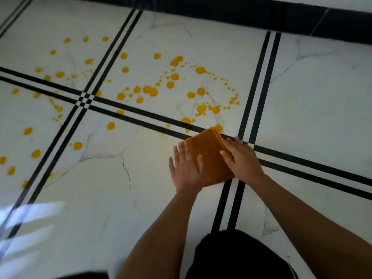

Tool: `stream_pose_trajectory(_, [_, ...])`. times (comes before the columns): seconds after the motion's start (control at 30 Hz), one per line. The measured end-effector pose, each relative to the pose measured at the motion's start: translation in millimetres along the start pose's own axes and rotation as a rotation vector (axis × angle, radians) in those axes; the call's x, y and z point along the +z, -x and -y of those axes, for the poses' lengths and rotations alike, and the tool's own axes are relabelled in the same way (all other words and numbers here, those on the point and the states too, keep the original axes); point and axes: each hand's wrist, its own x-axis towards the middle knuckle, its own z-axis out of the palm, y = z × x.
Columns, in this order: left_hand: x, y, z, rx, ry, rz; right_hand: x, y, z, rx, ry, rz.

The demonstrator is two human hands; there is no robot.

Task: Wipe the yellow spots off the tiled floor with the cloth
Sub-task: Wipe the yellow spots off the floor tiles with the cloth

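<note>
A folded orange-brown cloth (209, 152) lies flat on the white marble-look tiled floor (312, 101), over a black double stripe. My left hand (186, 168) presses flat on the cloth's near left part, fingers spread. My right hand (241, 158) lies flat on its right edge. Several yellow spots (149, 90) are scattered over the tiles beyond and to the left of the cloth; the nearest spot (218, 127) touches the cloth's far corner. A faint yellowish smear (161, 135) shows left of the cloth.
Black double stripes (259, 87) cross the floor in a grid. A dark skirting band (261, 19) runs along the far wall. My dark-clothed knee (237, 256) is at the bottom. Sunlight patches (30, 218) fall at the lower left.
</note>
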Motion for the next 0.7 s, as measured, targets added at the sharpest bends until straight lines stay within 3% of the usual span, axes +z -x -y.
stream_pose_trajectory(0.07, [18.2, -4.3, -23.4, 0.019, 0.015, 0.041, -6.2, -7.9, -10.3, 0.017, 0.014, -0.009])
stream_pose_trajectory(0.17, [51.8, -17.9, -46.8, -0.092, 0.015, 0.121, -9.6, -27.9, -23.2, 0.051, 0.031, -0.050])
stream_pose_trajectory(0.33, [63.4, -85.0, -40.1, -0.115, -0.066, -0.048, -4.2, -58.9, -35.4, -0.014, 0.105, -0.066])
stream_pose_trajectory(0.47, [34.4, -163.5, -17.5, -0.105, -0.147, -0.063, -0.4, -67.2, -40.8, -0.002, 0.107, -0.078])
stream_pose_trajectory(0.53, [33.6, -164.0, -15.5, 0.058, -0.243, -0.022, -1.1, -75.8, -47.9, 0.074, 0.064, -0.142])
stream_pose_trajectory(0.63, [38.3, -128.0, -4.2, 0.658, -0.454, 0.150, -4.0, -87.8, -56.7, 0.168, 0.064, -0.217])
stream_pose_trajectory(0.7, [28.6, -157.6, -1.4, 0.828, -0.510, 0.204, -3.2, -90.4, -59.2, 0.229, 0.051, -0.238])
